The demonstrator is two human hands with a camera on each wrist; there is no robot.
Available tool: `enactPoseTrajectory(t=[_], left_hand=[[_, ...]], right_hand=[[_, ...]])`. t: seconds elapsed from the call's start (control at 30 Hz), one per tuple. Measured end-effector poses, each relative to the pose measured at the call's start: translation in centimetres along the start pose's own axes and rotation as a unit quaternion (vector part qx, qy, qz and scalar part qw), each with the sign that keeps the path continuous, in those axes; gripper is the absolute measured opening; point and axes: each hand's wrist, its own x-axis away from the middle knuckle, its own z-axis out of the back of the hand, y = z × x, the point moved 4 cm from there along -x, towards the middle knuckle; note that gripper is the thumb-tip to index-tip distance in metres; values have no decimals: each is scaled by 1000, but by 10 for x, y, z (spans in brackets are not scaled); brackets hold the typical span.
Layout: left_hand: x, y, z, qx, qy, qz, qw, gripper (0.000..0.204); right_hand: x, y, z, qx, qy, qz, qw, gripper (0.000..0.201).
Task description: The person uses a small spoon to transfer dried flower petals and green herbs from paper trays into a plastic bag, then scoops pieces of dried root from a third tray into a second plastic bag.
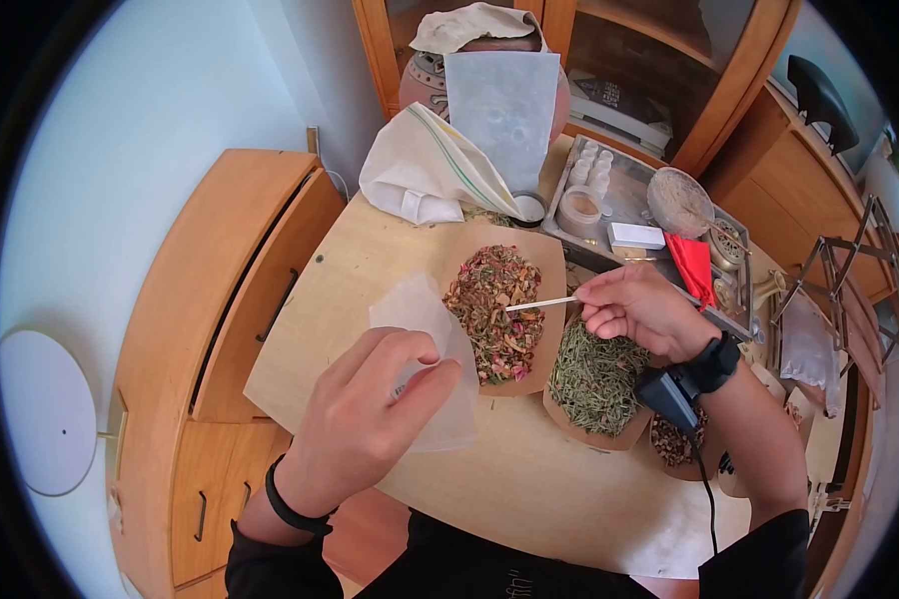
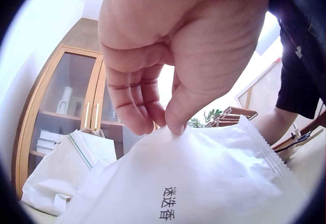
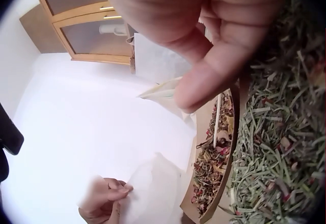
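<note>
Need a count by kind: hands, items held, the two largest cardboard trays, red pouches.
Hands: 2 (left hand, right hand)
White sachet: 1
Thin stick: 1
Cardboard trays: 2 (petal-mix tray, green-sprig tray)
Red pouch: 1
Total: 7

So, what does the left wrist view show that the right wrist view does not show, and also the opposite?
Only the left wrist view: the dark printed characters on the white packet, and a leafy plant.
Only the right wrist view: the green herb pieces, the reddish flower mix and the pale stick.
Both views: the left hand pinching the white packet, the glass-fronted cabinet and the striped bag.
</note>
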Motion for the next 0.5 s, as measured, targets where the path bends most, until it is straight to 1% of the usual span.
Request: enactPoseTrajectory(t=[0.2,0.3,0.43,0.5], left_hand=[[-1,0,0,2,1,-5,1000,35],[-1,0,0,5,5,-6,1000,35],[-1,1,-1,6,7,-12,1000,34],[-1,1,0,1,10,-16,1000,33]], right_hand=[[10,-4,8,-34,-18,1,999,16],[27,-17,7,-20,-8,14,1000,16],[46,-37,-8,-2,-27,28,999,16],[52,-45,-23,34,-40,37,998,17]])
